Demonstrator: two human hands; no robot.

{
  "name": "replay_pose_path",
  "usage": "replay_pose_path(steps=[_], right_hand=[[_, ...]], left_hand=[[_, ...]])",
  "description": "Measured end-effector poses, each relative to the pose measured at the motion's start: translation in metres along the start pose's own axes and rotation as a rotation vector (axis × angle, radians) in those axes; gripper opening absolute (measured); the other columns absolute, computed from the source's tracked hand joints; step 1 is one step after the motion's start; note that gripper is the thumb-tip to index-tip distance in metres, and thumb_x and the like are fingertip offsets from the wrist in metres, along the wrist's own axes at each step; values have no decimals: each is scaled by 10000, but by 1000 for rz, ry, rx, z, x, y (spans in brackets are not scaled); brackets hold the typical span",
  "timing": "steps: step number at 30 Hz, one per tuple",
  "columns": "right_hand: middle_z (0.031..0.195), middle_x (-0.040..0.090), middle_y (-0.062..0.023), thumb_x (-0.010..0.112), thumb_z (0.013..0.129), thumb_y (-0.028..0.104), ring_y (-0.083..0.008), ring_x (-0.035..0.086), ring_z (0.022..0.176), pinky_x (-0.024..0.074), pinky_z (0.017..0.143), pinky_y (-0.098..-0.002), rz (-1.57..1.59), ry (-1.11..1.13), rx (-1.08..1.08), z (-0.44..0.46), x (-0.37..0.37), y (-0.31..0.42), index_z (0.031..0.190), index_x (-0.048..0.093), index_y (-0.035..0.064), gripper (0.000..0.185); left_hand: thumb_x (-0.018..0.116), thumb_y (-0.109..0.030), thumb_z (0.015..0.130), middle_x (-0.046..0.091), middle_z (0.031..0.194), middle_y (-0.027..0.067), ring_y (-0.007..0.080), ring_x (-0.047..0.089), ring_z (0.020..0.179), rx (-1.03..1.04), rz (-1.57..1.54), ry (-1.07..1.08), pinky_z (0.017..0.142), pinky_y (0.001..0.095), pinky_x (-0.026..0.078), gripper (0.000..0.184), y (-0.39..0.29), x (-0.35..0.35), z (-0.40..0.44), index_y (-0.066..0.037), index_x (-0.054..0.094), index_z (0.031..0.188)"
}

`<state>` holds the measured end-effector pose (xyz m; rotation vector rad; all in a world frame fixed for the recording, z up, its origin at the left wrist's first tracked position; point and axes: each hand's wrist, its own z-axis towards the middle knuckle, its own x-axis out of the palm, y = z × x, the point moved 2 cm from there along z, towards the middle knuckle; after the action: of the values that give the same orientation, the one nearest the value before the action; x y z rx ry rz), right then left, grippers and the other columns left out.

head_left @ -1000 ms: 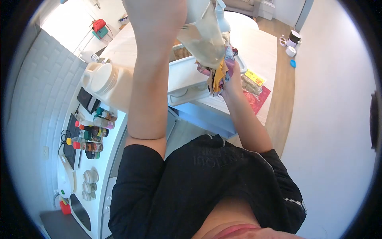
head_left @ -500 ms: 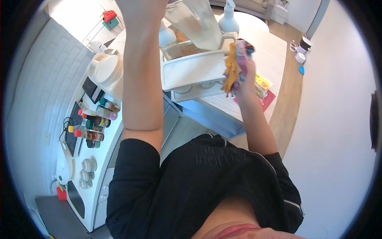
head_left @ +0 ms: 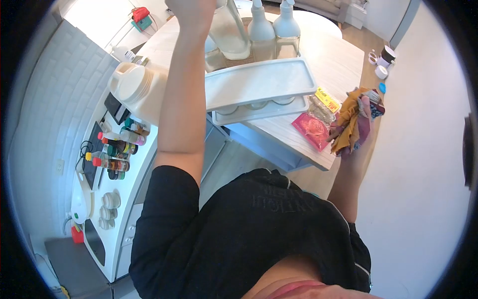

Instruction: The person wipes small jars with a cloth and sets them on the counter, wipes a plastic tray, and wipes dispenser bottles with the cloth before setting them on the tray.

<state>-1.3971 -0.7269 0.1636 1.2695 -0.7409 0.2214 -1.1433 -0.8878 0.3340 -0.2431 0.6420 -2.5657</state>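
At the top edge, my left hand (head_left: pixel 191 11) grips the upper end of a clear bottle (head_left: pixel 231 32), its fingertips mostly cut off by the frame. The bottle leans over a woven tray beside white-topped pump bottles (head_left: pixel 261 31). In front lies a white lidded container (head_left: pixel 259 82) with round shapes under its lid. My right hand (head_left: pixel 366 104) is closed around a bunched mustard, purple and patterned cloth (head_left: pixel 349 122), held off the table's right edge. Near that cloth are a red packet (head_left: pixel 313 130) and a clear bag with a yellow label (head_left: pixel 327 99).
A large white jug (head_left: pixel 134 89) stands to the left. Sauce bottles (head_left: pixel 117 149), glass jars (head_left: pixel 108 212) and dark flat appliances sit on the left counter (head_left: pixel 114 249). Beyond the pale wooden table (head_left: pixel 333 60), several items stand by the right wall.
My right hand has moved right with the cloth, away from the clear bottle. The bottle has come down toward the other bottles, less tilted, with my left hand at its top.
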Motion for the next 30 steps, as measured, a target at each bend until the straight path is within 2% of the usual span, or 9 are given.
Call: replay_pose_path(steps=[2,7,10,12,15,19,22,24,30], right_hand=[[903,583,-66,573,906,262,-124,593,696,474,535,-205,31,-228,-66,1,-6,1,1104,506,47,300],[706,565,-74,575,873,393,-150,541,487,444,391,-249,-193,-230,106,-8,-48,-1,1033,524,42,389],[683,555,-68,571,874,402,-146,535,482,442,385,-247,-249,-325,93,-12,-55,3,1010,520,51,379],[669,553,-69,561,885,389,-149,538,478,432,368,-251,-224,-365,76,-14,-60,2,1005,515,49,363],[749,533,-44,549,896,365,-120,535,562,425,399,-244,-280,-360,104,-20,-65,5,1066,510,43,366],[742,531,-42,562,886,370,-138,537,555,428,394,-264,-276,-376,120,-18,-77,2,1058,510,56,362],[715,546,-55,569,887,363,-150,543,523,431,383,-264,-246,-403,136,-15,-85,-3,1053,506,60,351],[692,560,-69,570,894,352,-158,547,491,434,375,-261,-227,-400,122,-15,-87,-5,1053,503,59,340],[749,540,-41,586,871,385,-147,546,570,451,445,-257,-208,-325,147,-11,-104,-14,1083,508,59,396]], left_hand=[[603,-262,853,566,632,79,178,553,598,-60,-15,-19,598,307,438,297,6,8,-12,29,577,804],[607,-289,858,576,712,112,201,567,669,-130,69,21,636,330,450,367,34,16,-29,61,562,956],[601,-318,864,592,780,163,277,590,752,-43,212,-24,692,372,456,416,48,21,-36,64,558,1019],[594,-357,864,613,859,216,357,593,847,-183,359,31,757,413,448,464,60,23,-41,58,550,1066],[586,-376,867,620,928,249,389,587,895,-148,360,17,786,435,443,487,73,25,-53,58,543,1086],[577,-364,876,615,953,267,417,577,913,-58,368,92,812,441,440,482,104,28,-64,63,532,1096],[561,-369,900,628,912,212,357,608,816,142,534,27,767,414,470,423,113,27,-68,38,552,1016],[626,-394,848,621,739,139,232,604,670,-186,366,233,673,340,469,438,121,25,-73,39,560,850],[664,-406,813,611,806,168,349,607,765,-199,379,230,712,438,473,485,114,29,-84,52,518,878]])
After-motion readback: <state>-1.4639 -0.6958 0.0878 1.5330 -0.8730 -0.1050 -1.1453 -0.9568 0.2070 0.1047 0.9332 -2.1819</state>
